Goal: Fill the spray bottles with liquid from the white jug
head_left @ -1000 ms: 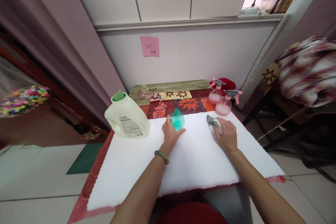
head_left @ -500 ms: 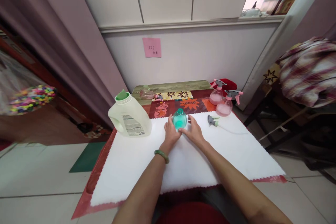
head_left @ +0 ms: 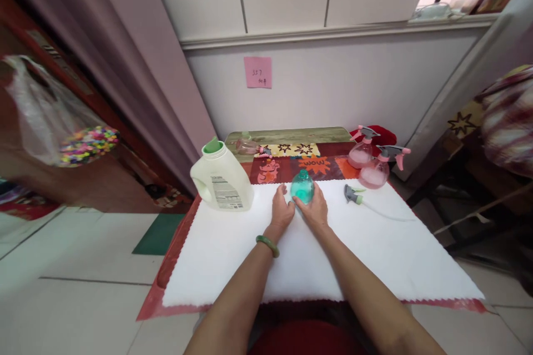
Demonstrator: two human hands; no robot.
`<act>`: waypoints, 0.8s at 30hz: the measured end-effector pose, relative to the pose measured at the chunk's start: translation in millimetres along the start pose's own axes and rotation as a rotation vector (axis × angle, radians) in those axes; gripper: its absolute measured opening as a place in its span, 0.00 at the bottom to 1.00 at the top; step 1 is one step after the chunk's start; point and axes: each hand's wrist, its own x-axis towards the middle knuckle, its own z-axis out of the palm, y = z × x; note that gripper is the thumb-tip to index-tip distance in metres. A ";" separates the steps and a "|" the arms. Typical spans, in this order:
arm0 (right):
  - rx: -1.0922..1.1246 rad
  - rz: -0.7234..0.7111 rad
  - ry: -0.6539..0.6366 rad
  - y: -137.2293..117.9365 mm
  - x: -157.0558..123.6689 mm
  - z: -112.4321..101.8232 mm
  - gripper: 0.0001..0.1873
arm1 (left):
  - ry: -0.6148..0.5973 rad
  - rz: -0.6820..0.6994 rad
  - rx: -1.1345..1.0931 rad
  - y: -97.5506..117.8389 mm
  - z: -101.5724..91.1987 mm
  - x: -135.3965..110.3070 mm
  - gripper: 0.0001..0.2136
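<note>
Our right hand [head_left: 316, 209] has the bottle [head_left: 303, 186], thumb in front, fingers round its right side, neck up over the cloth [head_left: 212, 260]; our left hand [head_left: 282, 209] curls loosely, empty, just left of it. The sprayer [head_left: 353, 195] lies off to our right.

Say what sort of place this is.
Probably a room in a home, though I can't be sure: curtain at left, plastic bag hanging beside it, cartoon-print cover on the table.
</note>
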 end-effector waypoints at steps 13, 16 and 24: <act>0.025 -0.542 0.332 -16.0 -21.1 -18.2 0.44 | 0.551 -0.368 -0.257 0.5 -153.3 -89.4 0.11; 0.072 -0.706 0.210 -50.4 -28.9 -15.0 0.46 | 0.672 -0.463 -0.321 -10.8 -175.2 -97.1 0.12; 0.350 -0.465 -0.245 -178.8 -8.1 35.1 0.54 | 0.661 -0.483 -0.334 -11.1 -164.8 -108.6 0.12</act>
